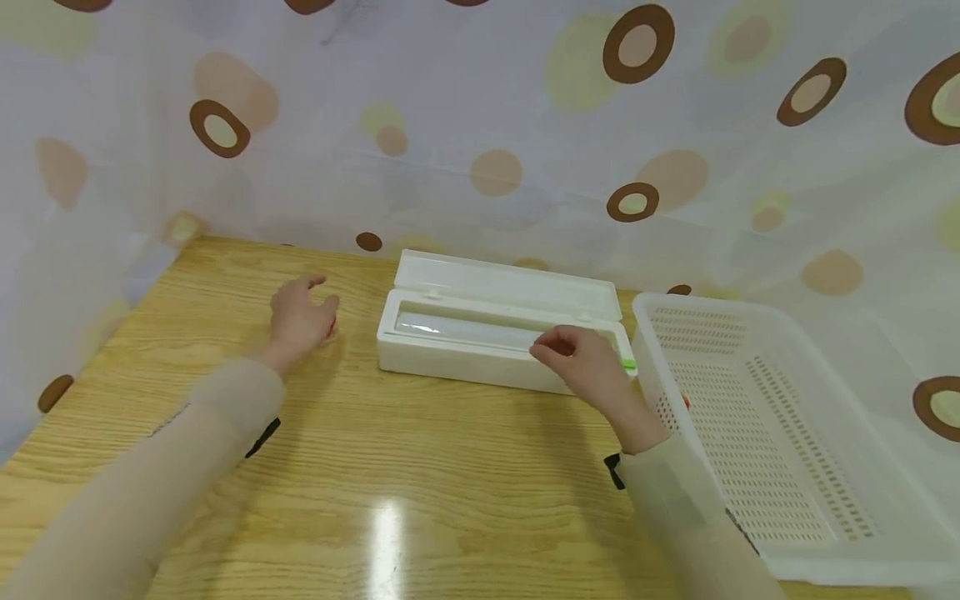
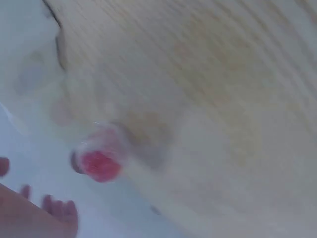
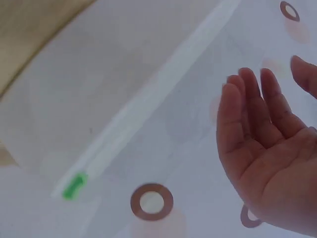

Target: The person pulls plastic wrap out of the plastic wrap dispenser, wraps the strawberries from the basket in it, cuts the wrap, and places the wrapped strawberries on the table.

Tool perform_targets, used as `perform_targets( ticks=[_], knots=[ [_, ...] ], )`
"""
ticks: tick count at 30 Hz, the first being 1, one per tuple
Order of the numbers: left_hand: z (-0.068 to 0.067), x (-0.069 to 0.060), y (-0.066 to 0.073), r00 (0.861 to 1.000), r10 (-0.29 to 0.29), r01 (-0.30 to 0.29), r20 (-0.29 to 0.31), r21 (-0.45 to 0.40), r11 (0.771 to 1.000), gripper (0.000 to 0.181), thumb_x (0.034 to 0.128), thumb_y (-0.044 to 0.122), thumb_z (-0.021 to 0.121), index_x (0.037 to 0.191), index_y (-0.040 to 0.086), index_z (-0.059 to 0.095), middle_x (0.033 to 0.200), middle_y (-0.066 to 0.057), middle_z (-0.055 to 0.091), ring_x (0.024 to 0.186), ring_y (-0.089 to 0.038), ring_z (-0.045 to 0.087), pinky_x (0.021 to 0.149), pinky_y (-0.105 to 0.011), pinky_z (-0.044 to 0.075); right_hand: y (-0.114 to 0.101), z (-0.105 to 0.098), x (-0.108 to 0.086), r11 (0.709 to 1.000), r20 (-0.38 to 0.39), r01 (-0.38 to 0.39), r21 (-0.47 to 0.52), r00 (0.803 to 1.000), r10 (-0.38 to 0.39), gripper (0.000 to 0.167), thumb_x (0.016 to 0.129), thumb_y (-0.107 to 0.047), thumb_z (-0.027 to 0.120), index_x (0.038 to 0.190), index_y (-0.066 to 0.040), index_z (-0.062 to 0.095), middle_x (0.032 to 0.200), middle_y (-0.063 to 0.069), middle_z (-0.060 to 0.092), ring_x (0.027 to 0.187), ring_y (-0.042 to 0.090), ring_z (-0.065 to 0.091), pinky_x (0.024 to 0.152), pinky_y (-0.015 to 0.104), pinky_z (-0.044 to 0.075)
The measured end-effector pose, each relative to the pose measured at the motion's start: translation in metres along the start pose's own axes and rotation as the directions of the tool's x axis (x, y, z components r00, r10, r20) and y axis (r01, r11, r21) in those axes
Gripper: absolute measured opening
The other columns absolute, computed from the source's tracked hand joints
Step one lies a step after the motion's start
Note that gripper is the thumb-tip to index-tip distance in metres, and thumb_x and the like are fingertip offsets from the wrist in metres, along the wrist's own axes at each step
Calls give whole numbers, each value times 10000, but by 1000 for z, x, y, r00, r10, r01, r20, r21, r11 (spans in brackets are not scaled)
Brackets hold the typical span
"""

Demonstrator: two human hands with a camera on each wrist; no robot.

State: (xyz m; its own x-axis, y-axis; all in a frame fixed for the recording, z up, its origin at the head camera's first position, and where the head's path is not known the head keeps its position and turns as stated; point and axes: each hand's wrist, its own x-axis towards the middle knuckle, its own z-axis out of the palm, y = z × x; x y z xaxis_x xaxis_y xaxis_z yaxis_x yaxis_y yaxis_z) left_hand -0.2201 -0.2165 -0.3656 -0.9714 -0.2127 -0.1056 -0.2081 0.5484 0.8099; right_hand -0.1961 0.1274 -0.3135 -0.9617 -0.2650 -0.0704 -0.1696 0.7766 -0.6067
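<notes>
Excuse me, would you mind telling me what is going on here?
At a wooden table, someone's right hand is near an open white box, holding nothing. The left hand is close to a small red and clear item on the table, its fingers not gripping it. A white basket stands to the person's right.

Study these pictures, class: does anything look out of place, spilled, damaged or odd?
Nothing looks spilled or damaged. One mild oddity: a small red object at the left wall of the white perforated plastic basket, its colour breaking the white, too hidden to identify. The long white plastic box stands open but upright.
</notes>
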Motion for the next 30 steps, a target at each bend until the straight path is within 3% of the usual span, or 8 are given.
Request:
perform_targets(
  ticks=[2, 4, 9, 12, 19, 24, 26, 30],
  knots=[
    [10, -4, 10, 987, 162, -163, 21, 77, 984, 451, 953, 195, 474, 1374, 44, 417, 1443, -224, 312, 1321, -422, 254, 1047, -528, 337, 0, -12, 0, 989, -16, -9, -148, 1000, 6, 277, 933, -246, 563, 1115, -50, 633, 1093, 141, 654, 986, 288, 600, 813, 419, 486],
    [21, -7, 19, 944, 319, -329, 84, 168, 929, 398, 939, 178, 524, 1312, 43, 491, 1401, -210, 377, 1310, -405, 295, 1070, -530, 301, 2, -23, 1, 956, -11, -31, -292, 1000, 29, 281, 924, -211, 570, 1142, -41, 620, 1118, 151, 649, 966, 297, 612, 760, 409, 503],
    [41, -15, 31, 776, 584, -628, 238, 378, 680, 333, 907, 116, 590, 1237, 78, 579, 1304, -170, 506, 1243, -370, 426, 1024, -556, 341, 15, -40, 5, 836, 31, -65, -545, 995, 98, 295, 899, -58, 523, 1180, -17, 605, 1152, 185, 636, 800, 273, 621, 527, 320, 458],
    [46, -16, 31, 719, 639, -686, 274, 431, 587, 326, 901, 79, 595, 1227, 99, 595, 1282, -148, 545, 1222, -349, 465, 1001, -550, 364, 24, -43, 7, 788, 49, -58, -612, 993, 111, 331, 879, 19, 472, 1180, -7, 607, 1154, 205, 634, 799, 291, 625, 511, 339, 459],
    [46, -10, 30, 661, 682, -731, 311, 469, 495, 158, 885, 85, 621, 1033, 75, 674, 1116, -102, 645, 1101, -292, 555, 973, -481, 414, 38, -31, 10, 716, 94, 21, -698, 994, 62, 175, 902, 20, 470, 944, -11, 637, 833, 140, 664, 711, 250, 601, 559, 387, 485],
    [46, -8, 31, 642, 713, -741, 281, 466, 483, 89, 867, 75, 640, 943, 48, 676, 967, -91, 688, 969, -273, 613, 913, -443, 463, 41, -27, 12, 663, 87, 47, -747, 996, 28, 165, 877, 26, 493, 826, -40, 635, 758, 121, 645, 675, 251, 597, 607, 422, 489],
    [46, -7, 32, 645, 715, -736, 271, 473, 484, 89, 866, 82, 641, 939, 43, 674, 953, -96, 697, 946, -273, 624, 903, -437, 474, 40, -29, 13, 668, 82, 41, -743, 996, 29, 185, 877, 34, 489, 857, -40, 658, 802, 132, 664, 677, 237, 597, 613, 415, 496],
    [49, -6, 34, 661, 707, -719, 252, 482, 501, 92, 867, 113, 649, 918, 43, 680, 925, -100, 703, 892, -268, 634, 860, -426, 499, 41, -32, 15, 739, 96, 8, -673, 992, 77, 233, 884, 65, 465, 939, -9, 679, 930, 165, 685, 683, 188, 557, 578, 351, 488]
  ],
)
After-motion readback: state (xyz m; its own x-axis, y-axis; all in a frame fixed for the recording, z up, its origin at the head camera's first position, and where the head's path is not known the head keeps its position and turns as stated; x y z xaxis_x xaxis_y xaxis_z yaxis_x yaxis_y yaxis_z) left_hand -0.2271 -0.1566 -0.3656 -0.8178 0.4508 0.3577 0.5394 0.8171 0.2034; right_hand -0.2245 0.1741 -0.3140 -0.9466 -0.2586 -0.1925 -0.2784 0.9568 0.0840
